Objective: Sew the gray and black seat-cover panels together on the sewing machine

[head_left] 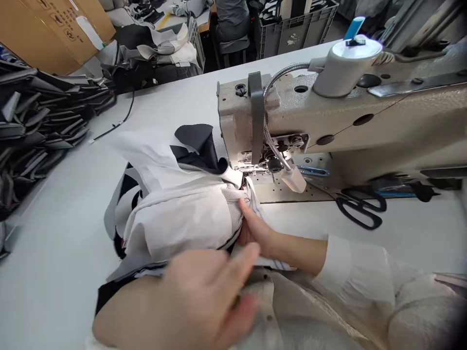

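Observation:
A bulky piece of sewn fabric [182,218], white with grey mesh and black parts, lies bunched at the sewing machine [251,126]. One edge of it reaches under the needle area, where the presser foot is hard to make out. My right hand [257,233] grips the fabric's near right edge, thumb on top and fingers hidden underneath. In the foreground my left hand [204,291] is raised in front of the fabric and blurred by motion. Its index finger and thumb are apart, and nothing shows between them.
Black-handled scissors [359,206] and blue tweezers [314,170] lie by the machine's base. A lamp [294,179] hangs on a flexible metal neck. Stacked dark fabric pieces [40,126] stand at the left, a cardboard box [54,34] behind. Beyond the table are a grey crate [292,31] and a seated person [231,19].

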Tool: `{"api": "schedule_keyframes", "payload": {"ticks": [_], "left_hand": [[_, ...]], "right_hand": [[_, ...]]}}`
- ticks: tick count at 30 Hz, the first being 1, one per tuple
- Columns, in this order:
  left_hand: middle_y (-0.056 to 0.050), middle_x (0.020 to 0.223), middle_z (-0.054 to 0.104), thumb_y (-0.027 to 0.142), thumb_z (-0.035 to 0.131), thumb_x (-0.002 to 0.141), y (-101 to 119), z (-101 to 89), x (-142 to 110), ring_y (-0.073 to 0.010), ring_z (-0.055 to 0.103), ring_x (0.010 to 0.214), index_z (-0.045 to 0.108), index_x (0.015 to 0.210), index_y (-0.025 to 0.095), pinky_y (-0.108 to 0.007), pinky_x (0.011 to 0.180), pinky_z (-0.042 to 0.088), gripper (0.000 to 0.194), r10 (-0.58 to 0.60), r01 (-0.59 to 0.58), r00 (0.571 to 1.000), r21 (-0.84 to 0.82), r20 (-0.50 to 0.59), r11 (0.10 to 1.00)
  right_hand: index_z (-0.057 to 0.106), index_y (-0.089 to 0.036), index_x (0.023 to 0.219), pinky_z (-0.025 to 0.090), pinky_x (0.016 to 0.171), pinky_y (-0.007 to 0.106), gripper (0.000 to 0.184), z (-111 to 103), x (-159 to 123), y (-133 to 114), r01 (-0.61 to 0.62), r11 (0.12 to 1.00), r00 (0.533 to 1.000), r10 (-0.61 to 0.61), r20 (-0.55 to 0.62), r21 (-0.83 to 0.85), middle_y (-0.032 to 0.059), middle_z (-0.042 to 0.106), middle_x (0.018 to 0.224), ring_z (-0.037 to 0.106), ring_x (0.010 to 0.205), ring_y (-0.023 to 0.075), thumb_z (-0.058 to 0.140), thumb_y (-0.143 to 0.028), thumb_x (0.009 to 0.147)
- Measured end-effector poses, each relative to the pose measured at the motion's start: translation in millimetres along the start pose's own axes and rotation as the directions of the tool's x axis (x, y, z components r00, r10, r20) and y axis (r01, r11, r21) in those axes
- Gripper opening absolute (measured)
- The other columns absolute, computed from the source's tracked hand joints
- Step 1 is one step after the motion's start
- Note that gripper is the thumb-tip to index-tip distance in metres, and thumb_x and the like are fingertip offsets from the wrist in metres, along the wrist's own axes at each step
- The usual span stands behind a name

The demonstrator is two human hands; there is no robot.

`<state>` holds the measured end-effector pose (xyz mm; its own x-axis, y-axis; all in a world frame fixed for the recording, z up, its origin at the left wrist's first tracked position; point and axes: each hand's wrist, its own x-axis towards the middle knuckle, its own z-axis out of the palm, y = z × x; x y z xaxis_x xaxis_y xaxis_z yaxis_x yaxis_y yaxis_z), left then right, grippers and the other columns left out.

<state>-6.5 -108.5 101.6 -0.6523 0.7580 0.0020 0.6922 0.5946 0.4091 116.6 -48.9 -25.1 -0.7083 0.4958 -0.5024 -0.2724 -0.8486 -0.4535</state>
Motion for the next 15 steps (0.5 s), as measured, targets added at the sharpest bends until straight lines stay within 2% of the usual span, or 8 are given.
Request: {"api": "schedule_keyframes", "payload": {"ticks": [1, 3, 4, 5, 7, 10, 13, 15], "left_hand": [[-0.008, 0.077, 0.061, 0.04, 0.05, 0.078, 4, 15.4, -13, -0.026, 0.06, 0.075, 0.061, 0.122, 0.022, -0.033, 0.059, 0.054, 0.049, 0.187, -0.192, 0.974, 0.029, 0.13, 0.981], [-0.009, 0.078, 0.061, 0.03, 0.056, 0.079, 10, 46.3, -23, -0.0249, 0.06, 0.076, 0.056, 0.128, 0.025, -0.033, 0.063, 0.053, 0.049, 0.571, -0.629, 0.743, 0.072, 0.35, 0.774], [-0.01, 0.084, 0.061, 0.026, 0.056, 0.081, 12, 59.0, -23, -0.0249, 0.059, 0.08, 0.048, 0.135, 0.024, -0.034, 0.066, 0.052, 0.055, 0.66, -0.76, 0.621, 0.119, 0.423, 0.639], [-0.012, 0.088, 0.06, 0.023, 0.054, 0.082, 13, 69.0, -19, -0.0252, 0.058, 0.084, 0.041, 0.14, 0.023, -0.034, 0.068, 0.051, 0.059, 0.686, -0.82, 0.558, 0.183, 0.467, 0.542], [-0.013, 0.092, 0.059, 0.019, 0.052, 0.084, 15, 81.8, -10, -0.0252, 0.058, 0.085, 0.03, 0.145, 0.021, -0.033, 0.067, 0.05, 0.064, 0.646, -0.811, 0.581, 0.29, 0.495, 0.507], [-0.013, 0.091, 0.061, 0.011, 0.047, 0.083, 15, 92.4, 3, -0.0247, 0.062, 0.08, 0.018, 0.148, 0.019, -0.031, 0.063, 0.049, 0.071, 0.532, -0.782, 0.603, 0.308, 0.594, 0.542], [-0.014, 0.087, 0.064, 0.006, 0.039, 0.084, 13, 99.9, 9, -0.0259, 0.066, 0.077, 0.004, 0.149, 0.014, -0.035, 0.065, 0.051, 0.075, 0.449, -0.769, 0.59, 0.297, 0.671, 0.567], [-0.014, 0.086, 0.066, 0.006, 0.038, 0.083, 13, 100.3, 8, -0.0263, 0.067, 0.078, 0.0, 0.149, 0.012, -0.036, 0.066, 0.051, 0.076, 0.437, -0.774, 0.573, 0.283, 0.693, 0.566]], "right_hand": [[0.058, -0.023, 0.11, 0.05, 0.086, 0.04, 0.054, -3, -6, -3, 0.009, 0.998, 1.0, -0.008, 0.019, -0.065, 0.0067, 0.068, 0.095, 0.063, 0.092, 0.0218, 0.035, -0.067, 0.088], [0.06, -0.02, 0.102, 0.051, 0.082, 0.038, 0.047, -10, -23, -13, 0.059, 0.958, 0.998, -0.047, 0.049, -0.281, 0.0061, 0.067, 0.091, 0.063, 0.087, 0.0206, 0.041, -0.061, 0.087], [0.061, -0.019, 0.098, 0.051, 0.08, 0.036, 0.043, -14, -34, -20, 0.103, 0.894, 0.994, -0.081, 0.069, -0.437, 0.0056, 0.067, 0.089, 0.063, 0.085, 0.02, 0.045, -0.057, 0.087], [0.062, -0.018, 0.095, 0.051, 0.079, 0.035, 0.038, -18, -46, -28, 0.153, 0.783, 0.988, -0.119, 0.096, -0.602, 0.0051, 0.067, 0.088, 0.062, 0.085, 0.0194, 0.046, -0.052, 0.087], [0.064, -0.018, 0.093, 0.05, 0.077, 0.032, 0.032, -25, -67, -44, 0.241, 0.444, 0.965, -0.202, 0.166, -0.863, 0.0041, 0.067, 0.086, 0.062, 0.083, 0.0185, 0.044, -0.044, 0.09], [0.064, -0.019, 0.099, 0.047, 0.077, 0.03, 0.03, -37, -78, -62, 0.237, -0.061, 0.903, -0.355, 0.243, -0.97, 0.0044, 0.067, 0.088, 0.062, 0.082, 0.0178, 0.038, -0.031, 0.092], [0.064, -0.018, 0.106, 0.044, 0.074, 0.029, 0.031, -55, -61, -69, 0.095, -0.38, 0.817, -0.499, 0.29, -0.92, 0.0066, 0.065, 0.095, 0.06, 0.086, 0.0193, 0.036, -0.026, 0.093], [0.063, -0.018, 0.11, 0.042, 0.071, 0.028, 0.033, -65, -43, -71, -0.026, -0.516, 0.756, -0.57, 0.321, -0.856, 0.0073, 0.062, 0.096, 0.057, 0.087, 0.0201, 0.036, -0.025, 0.093]]}}
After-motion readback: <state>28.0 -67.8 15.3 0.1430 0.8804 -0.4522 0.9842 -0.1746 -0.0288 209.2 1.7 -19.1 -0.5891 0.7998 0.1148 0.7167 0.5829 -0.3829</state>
